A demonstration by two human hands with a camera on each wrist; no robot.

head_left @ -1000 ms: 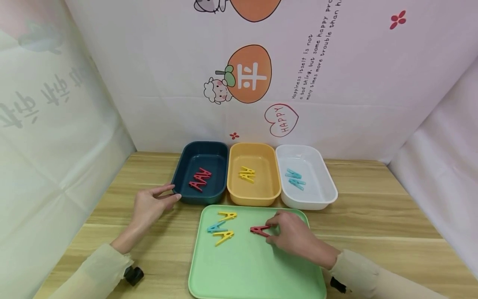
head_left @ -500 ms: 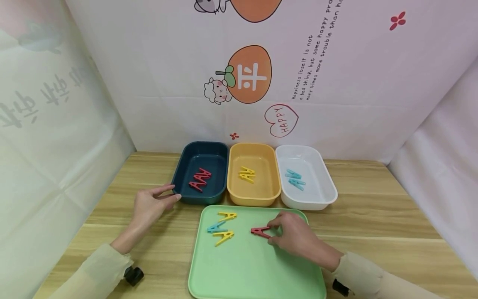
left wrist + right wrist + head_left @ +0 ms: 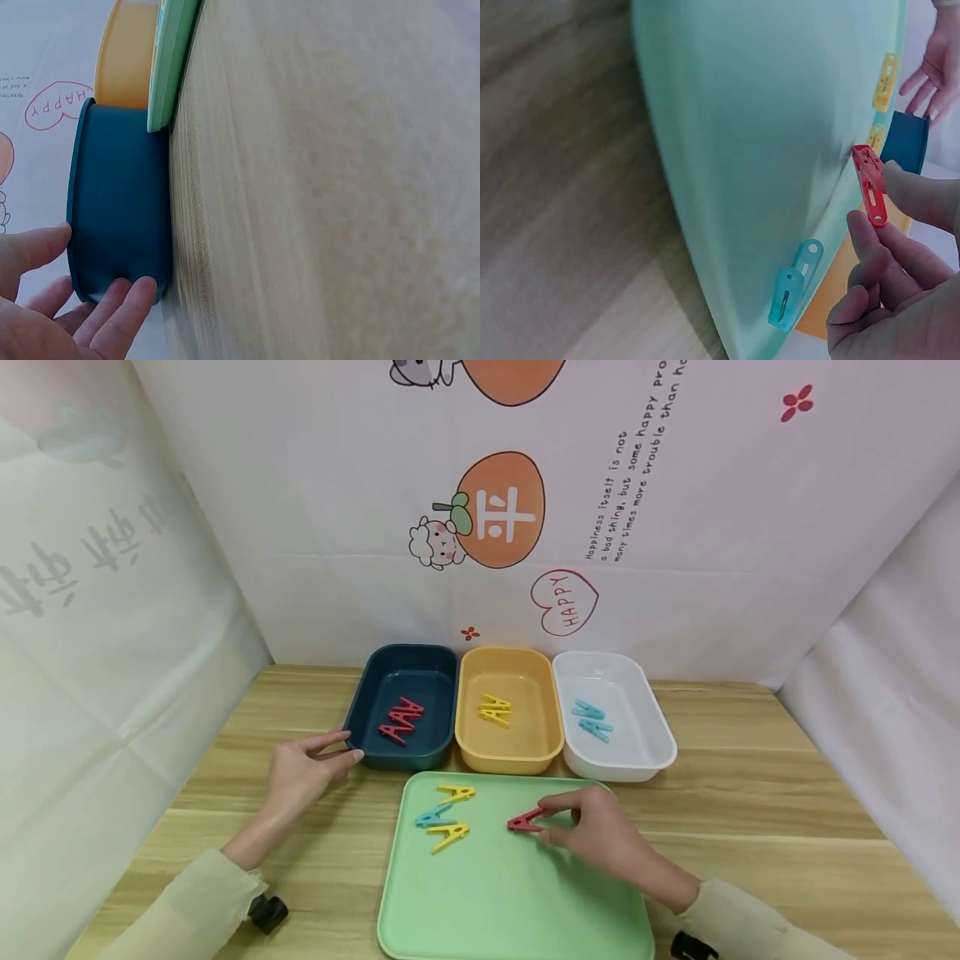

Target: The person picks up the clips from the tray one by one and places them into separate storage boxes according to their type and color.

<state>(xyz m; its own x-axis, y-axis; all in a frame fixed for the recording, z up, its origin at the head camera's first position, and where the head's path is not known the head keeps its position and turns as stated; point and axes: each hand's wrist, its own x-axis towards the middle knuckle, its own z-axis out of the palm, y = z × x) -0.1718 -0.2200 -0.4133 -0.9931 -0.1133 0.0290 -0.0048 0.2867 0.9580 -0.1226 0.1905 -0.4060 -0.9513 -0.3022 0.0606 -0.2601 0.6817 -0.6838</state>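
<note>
My right hand (image 3: pixel 600 831) pinches a red clothespin (image 3: pixel 522 822) by its handle ends, over the green tray (image 3: pixel 502 902). In the right wrist view, the red clothespin (image 3: pixel 870 184) sits between thumb and fingertips. A light-blue clothespin (image 3: pixel 795 285) lies on the tray near this hand; in the head view the hand hides it. My left hand (image 3: pixel 303 774) rests its fairly straight fingers against the outer corner of the dark teal box (image 3: pixel 412 761). Left on the tray lie two yellow clothespins (image 3: pixel 450 836) and a blue one (image 3: pixel 433 817).
Three red clothespins (image 3: pixel 400 718) lie in the teal box. Beside it stand a yellow box (image 3: pixel 510 763) with two yellow clothespins (image 3: pixel 495 711) and a white box (image 3: pixel 622 771) with two blue ones. A printed cloth (image 3: pixel 337 527) hangs behind the wooden table (image 3: pixel 750 827).
The right hand has shifted slightly right with the red clothespin, which has turned a little in its grip. The left hand has stayed at the teal box.
</note>
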